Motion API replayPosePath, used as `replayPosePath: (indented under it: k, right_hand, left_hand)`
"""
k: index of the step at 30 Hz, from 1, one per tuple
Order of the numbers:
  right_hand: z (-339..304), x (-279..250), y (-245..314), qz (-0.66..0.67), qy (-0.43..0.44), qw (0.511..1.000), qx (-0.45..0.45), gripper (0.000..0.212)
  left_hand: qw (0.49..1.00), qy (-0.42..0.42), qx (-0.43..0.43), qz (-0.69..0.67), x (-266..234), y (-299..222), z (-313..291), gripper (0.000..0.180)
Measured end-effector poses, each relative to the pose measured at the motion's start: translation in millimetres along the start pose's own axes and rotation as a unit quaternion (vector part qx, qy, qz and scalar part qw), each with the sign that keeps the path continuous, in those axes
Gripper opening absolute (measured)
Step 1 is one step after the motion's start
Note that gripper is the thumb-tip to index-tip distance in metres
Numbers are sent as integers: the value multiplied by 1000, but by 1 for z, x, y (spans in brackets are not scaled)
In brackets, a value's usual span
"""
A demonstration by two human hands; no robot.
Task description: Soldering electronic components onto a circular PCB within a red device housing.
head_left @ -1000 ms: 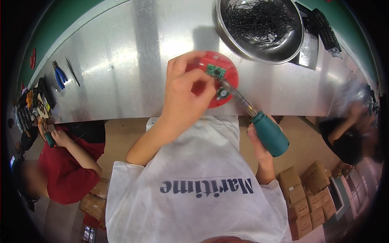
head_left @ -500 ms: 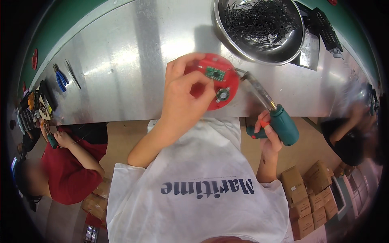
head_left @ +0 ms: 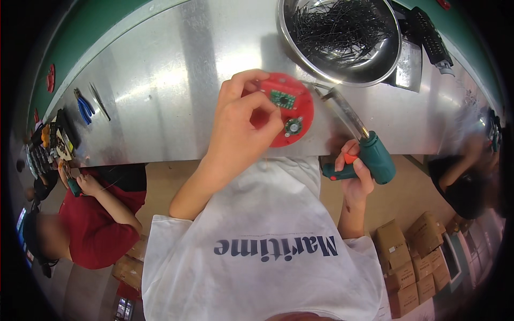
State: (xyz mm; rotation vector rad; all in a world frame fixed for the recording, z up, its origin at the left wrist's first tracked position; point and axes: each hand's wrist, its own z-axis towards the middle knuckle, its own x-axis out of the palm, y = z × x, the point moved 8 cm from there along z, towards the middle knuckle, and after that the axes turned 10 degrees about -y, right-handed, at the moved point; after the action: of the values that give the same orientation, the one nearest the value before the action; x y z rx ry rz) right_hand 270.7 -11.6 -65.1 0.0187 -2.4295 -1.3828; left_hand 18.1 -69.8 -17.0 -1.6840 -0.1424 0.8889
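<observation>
My left hand grips a round red plastic disc by its left side, thumb and finger pinched over its face. On the disc sit a green circuit board and a smaller round component below it. In my right hand is a trigger-style soldering gun with a green body and an orange trigger. Its metal barrel points up and left, with the thin tip near the disc's upper right edge; I cannot tell whether they touch.
Beyond the disc, a metal bowl full of short black wires stands on the metal table. Blue-handled pliers and tweezers lie at left. A person in red works there; another person is at right. Cardboard boxes are stacked behind.
The soldering gun has shifted slightly upward, its tip now nearer the disc's upper right edge. My left hand keeps its grip on the disc, which has barely moved.
</observation>
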Motion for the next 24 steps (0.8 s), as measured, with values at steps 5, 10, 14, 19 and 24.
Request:
replayPosePath:
  k: [5,10,14,19,24]
  right_hand:
    - [0,1,1,7,-10,1000,-9,31]
    - [1,1,1,26,-3,999,-31,31]
    - [-2,-6,-6,55,-35,997,-31,32]
    - [0,-14,-7,100,-5,994,-33,28]
    - [4,-11,-6,107,-29,994,-9,22]
  left_hand:
    - [999,32,4,22,-2,-4,6,7]
    - [989,132,58,16,-11,-13,15,33]
    - [957,171,178,152,-15,-20,13,49]
    - [945,142,197,217,-52,-7,38,52]
    - [985,-159,-27,59,-154,54,135,48]
